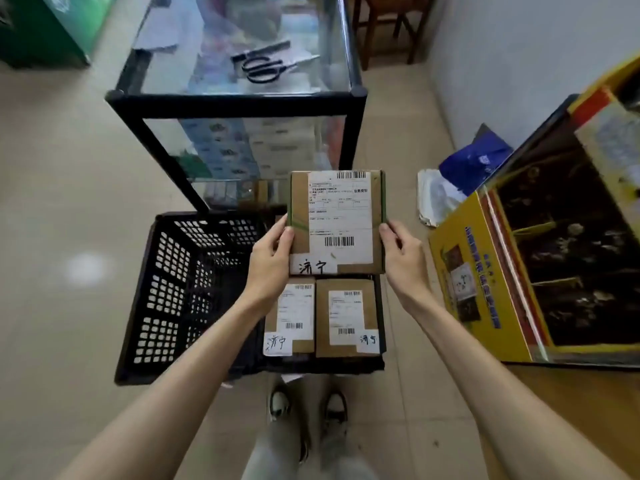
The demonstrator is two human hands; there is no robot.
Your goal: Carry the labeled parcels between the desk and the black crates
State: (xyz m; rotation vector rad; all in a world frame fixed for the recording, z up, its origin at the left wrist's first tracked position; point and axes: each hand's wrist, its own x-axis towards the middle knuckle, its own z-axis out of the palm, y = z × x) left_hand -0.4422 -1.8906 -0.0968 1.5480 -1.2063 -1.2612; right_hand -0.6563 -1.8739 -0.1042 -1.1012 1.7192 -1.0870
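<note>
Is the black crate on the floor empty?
No, two labeled parcels, one beside the other, lie side by side in the black crate, below the parcel held in both hands.

The held parcel (336,221) is covering the far part of the crate (194,292) and the top edges of two parcels (346,318) lying inside. The left hand (272,261) and forearm are hiding the left edge of the nearer-left one. The printed label text is reading too small to make out. Both fingers' undersides are lying out of sight behind the parcel. The yellow box (485,289) is running off the right edge. The scissors (263,65) are showing blurred.
</note>
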